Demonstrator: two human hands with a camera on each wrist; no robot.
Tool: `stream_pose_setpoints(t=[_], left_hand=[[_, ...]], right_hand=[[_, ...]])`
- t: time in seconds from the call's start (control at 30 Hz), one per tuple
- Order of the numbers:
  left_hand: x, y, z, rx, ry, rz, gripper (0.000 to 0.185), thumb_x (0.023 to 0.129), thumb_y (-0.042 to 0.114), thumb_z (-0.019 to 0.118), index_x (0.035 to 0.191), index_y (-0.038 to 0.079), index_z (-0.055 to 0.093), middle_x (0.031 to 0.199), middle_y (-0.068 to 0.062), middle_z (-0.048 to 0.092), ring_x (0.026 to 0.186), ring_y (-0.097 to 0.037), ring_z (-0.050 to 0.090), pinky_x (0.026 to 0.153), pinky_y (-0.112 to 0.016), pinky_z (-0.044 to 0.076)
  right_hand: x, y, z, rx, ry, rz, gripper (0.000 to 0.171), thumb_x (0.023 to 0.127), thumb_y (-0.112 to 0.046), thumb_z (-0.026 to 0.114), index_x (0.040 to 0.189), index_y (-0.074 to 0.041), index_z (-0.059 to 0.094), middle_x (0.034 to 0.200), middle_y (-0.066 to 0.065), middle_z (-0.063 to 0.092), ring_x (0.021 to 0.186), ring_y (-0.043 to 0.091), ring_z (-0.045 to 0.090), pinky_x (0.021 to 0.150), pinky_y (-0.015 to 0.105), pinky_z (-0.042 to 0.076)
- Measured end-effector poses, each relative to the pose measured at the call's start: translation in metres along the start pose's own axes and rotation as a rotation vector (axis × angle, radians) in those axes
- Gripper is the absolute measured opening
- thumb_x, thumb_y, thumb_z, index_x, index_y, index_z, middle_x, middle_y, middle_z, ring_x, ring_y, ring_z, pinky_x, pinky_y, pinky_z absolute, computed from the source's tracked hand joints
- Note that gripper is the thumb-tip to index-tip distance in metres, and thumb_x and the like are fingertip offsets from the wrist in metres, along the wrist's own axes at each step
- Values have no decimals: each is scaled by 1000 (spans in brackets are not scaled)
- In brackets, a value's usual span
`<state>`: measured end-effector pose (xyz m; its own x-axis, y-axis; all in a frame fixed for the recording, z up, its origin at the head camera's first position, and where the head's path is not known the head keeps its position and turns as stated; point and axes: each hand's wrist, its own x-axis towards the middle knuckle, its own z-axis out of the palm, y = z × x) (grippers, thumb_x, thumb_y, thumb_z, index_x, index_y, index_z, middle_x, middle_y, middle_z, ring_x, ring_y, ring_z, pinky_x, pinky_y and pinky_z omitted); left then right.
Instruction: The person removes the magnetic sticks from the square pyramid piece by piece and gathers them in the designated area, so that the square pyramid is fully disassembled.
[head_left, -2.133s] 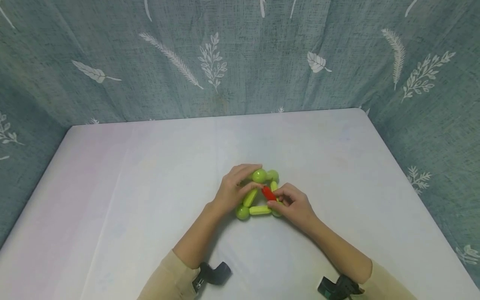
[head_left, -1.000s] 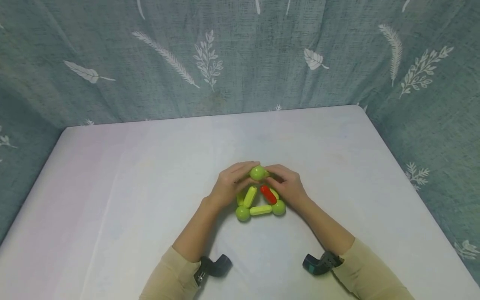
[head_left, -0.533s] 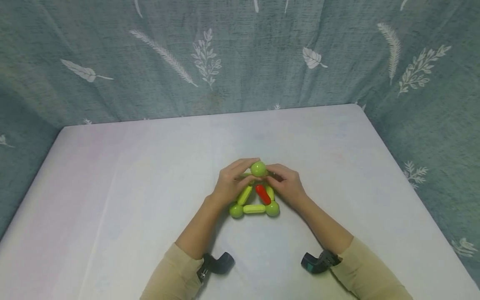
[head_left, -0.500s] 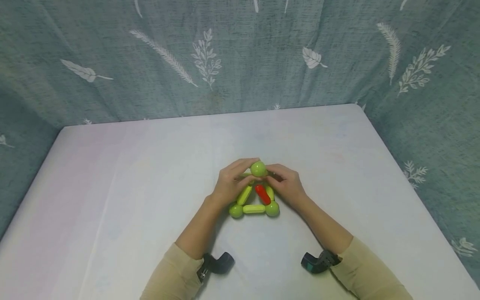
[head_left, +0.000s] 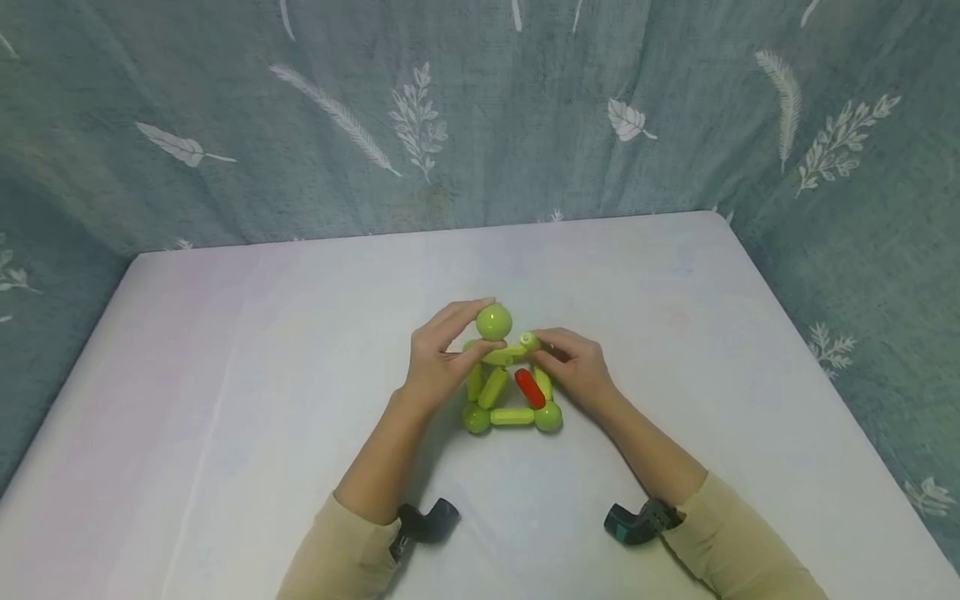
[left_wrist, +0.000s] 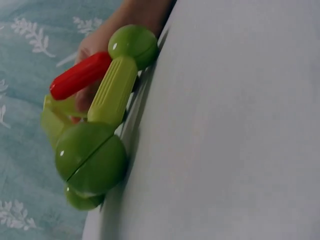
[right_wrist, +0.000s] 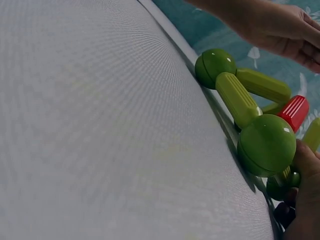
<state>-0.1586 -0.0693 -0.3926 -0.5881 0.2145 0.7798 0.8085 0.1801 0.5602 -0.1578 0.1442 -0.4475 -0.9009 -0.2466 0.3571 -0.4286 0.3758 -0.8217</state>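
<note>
My left hand (head_left: 438, 354) holds a green ball (head_left: 494, 322) between thumb and fingertips, raised over the back of a ball-and-rod frame. Opposite it, my right hand (head_left: 573, 362) pinches a yellow-green rod (head_left: 528, 340) at the frame's back right, its round end showing. Two green balls, one at the front left (head_left: 476, 418) and one at the front right (head_left: 548, 417), are joined by a yellow-green rod (head_left: 512, 416). From the front right ball a red rod (head_left: 530, 388) leans up and inward. Another yellow-green rod (head_left: 492, 387) leans inward from the front left ball. Fingers partly hide the back corners.
The frame stands on a white-covered table (head_left: 300, 358). Behind and beside the table hangs a grey-green leaf-patterned curtain (head_left: 495, 125). Dark camera mounts sit on the left wrist (head_left: 427, 521) and the right wrist (head_left: 637, 521), close over the tabletop.
My right hand has gone from the red rod to the frame's back. Most recently my left hand has lifted the green ball up and leftward, off the rod end, while my right hand stays put.
</note>
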Motion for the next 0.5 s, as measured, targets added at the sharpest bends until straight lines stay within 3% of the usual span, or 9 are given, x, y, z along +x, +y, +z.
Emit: stream_pose_setpoints(t=[0.17, 0.37, 0.5], left_hand=[[-1, 2, -9, -12, -1, -105, 46, 71, -2, 78, 114, -4, 61, 108, -16, 66, 103, -20, 62, 95, -31, 47], [-1, -6, -28, -94, 35, -271, 47, 75, -10, 72, 119, -7, 56, 111, -18, 58, 102, -10, 56, 92, -25, 46], [5, -9, -43, -28, 56, -363, 47, 77, -12, 68, 122, -11, 53, 109, -22, 55, 97, -1, 54, 94, -20, 44]], right_hand=[[-2, 0, -1, -5, -5, 74, 26, 84, -9, 71, 109, -7, 70, 107, 7, 70, 94, 16, 62, 81, 22, 51], [-2, 1, -1, -1, -1, 65, 27, 82, -8, 72, 109, -7, 70, 102, 7, 70, 78, 12, 56, 69, 18, 48], [-1, 1, -1, 1, -5, 61, 26, 82, -8, 72, 108, -8, 70, 101, 6, 70, 74, 12, 54, 66, 18, 46]])
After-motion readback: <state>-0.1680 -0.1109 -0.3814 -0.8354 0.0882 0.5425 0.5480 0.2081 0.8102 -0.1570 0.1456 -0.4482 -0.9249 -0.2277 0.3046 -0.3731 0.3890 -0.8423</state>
